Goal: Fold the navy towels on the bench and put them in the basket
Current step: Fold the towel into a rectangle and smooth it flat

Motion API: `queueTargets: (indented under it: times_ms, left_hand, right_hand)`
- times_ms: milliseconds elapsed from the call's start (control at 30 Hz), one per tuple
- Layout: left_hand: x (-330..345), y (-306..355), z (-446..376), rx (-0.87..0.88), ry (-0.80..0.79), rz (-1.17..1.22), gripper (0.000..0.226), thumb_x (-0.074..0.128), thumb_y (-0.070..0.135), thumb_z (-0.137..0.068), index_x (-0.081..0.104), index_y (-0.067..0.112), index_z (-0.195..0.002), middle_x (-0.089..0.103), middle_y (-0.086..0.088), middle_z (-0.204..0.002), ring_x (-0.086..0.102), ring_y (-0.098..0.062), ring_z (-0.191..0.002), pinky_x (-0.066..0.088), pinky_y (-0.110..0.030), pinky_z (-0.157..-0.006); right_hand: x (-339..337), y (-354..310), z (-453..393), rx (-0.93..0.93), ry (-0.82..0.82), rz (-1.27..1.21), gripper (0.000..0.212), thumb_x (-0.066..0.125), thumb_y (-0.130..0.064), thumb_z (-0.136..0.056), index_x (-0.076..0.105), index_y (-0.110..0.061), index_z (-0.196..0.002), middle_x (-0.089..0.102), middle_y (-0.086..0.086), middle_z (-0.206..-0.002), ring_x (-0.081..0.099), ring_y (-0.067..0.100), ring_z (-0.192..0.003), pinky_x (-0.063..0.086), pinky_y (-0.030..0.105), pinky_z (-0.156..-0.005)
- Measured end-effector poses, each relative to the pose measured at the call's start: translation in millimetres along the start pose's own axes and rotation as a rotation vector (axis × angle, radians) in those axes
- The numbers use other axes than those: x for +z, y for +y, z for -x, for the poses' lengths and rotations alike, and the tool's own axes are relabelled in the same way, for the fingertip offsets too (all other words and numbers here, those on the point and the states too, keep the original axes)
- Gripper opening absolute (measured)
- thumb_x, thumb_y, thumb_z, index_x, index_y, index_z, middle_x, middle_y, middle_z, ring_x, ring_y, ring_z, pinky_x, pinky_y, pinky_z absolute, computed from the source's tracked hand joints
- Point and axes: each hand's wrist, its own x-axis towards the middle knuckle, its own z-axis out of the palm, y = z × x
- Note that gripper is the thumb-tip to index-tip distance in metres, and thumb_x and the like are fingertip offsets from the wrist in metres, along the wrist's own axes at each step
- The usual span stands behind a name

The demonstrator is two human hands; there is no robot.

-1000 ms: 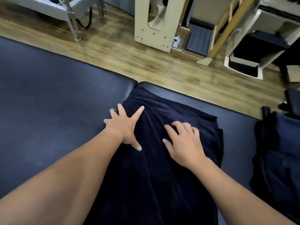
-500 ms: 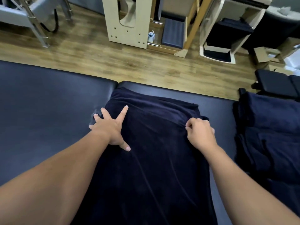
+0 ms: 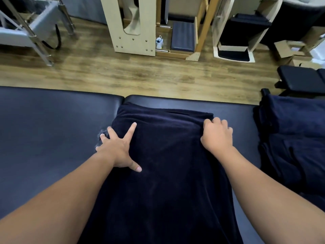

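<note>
A navy towel [image 3: 167,173] lies lengthwise on the dark padded bench [image 3: 52,129], running from the far edge toward me. My left hand [image 3: 119,148] presses flat on the towel's left edge, fingers spread, some of them off the cloth. My right hand [image 3: 217,136] has its fingers curled over the towel's far right corner and grips the edge there. A heap of more navy towels [image 3: 292,141] sits at the right end of the bench. No basket is in view.
Beyond the bench is wooden floor [image 3: 123,73]. On it stand a pale wooden frame [image 3: 133,32], a metal-legged grey seat [image 3: 35,29] at far left, a white stand with dark pads [image 3: 233,48], cardboard boxes [image 3: 288,50] and a black padded stool [image 3: 302,78] at right.
My right hand slid from the middle of the towel out to its far right corner and curled onto the edge. The left hand stayed pressed on the left edge. The view shifted right.
</note>
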Motion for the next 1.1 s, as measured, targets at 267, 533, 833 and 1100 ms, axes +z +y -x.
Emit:
queueTargets:
  times_ms: [267, 533, 833, 1100]
  left_hand:
    - [-63, -16, -46, -0.13, 0.406, 0.852, 0.047, 0.055, 0.046, -0.099, 0.054, 0.01, -0.129, 0.063, -0.01, -0.127, 0.056, -0.036, -0.122, 0.044, -0.044, -0.1]
    - [-103, -11, -95, -0.137, 0.224, 1.383, 0.014, 0.068, -0.004, -0.088, 0.071, 0.01, -0.088, 0.071, -0.008, -0.079, 0.07, -0.023, -0.071, 0.059, -0.03, -0.063]
    - [-82, 0, -88, 0.409, 0.757, 0.055, 0.016, 0.062, 0.022, -0.091, 0.06, 0.01, -0.102, 0.059, -0.014, -0.101, 0.056, -0.04, -0.097, 0.048, -0.05, -0.08]
    - [-15, -10, -50, 0.453, 0.369, -0.344, 0.082, 0.037, 0.064, -0.1, -0.013, 0.035, -0.159, -0.018, -0.018, -0.166, -0.009, -0.045, -0.153, 0.01, -0.072, -0.116]
  right_hand:
    - [-4, -20, -48, 0.018, -0.046, -0.227, 0.031, 0.053, -0.032, -0.102, 0.053, -0.022, -0.131, 0.048, 0.011, -0.127, 0.044, 0.036, -0.12, 0.038, 0.047, -0.091]
    - [-8, -11, -61, 0.079, 0.185, -0.328, 0.013, 0.055, -0.02, -0.1, 0.058, -0.016, -0.112, 0.056, 0.008, -0.108, 0.057, 0.035, -0.092, 0.033, 0.039, -0.076]
    - [-1, -47, -37, -0.016, -0.005, -0.156, 0.037, 0.047, -0.032, -0.102, 0.045, -0.018, -0.137, 0.057, 0.008, -0.132, 0.057, 0.038, -0.115, 0.043, 0.054, -0.099]
    - [21, -73, 95, -0.265, -0.168, -0.17, 0.068, 0.041, -0.062, -0.098, 0.007, -0.049, -0.156, -0.008, -0.004, -0.168, -0.011, 0.035, -0.154, 0.009, 0.075, -0.112]
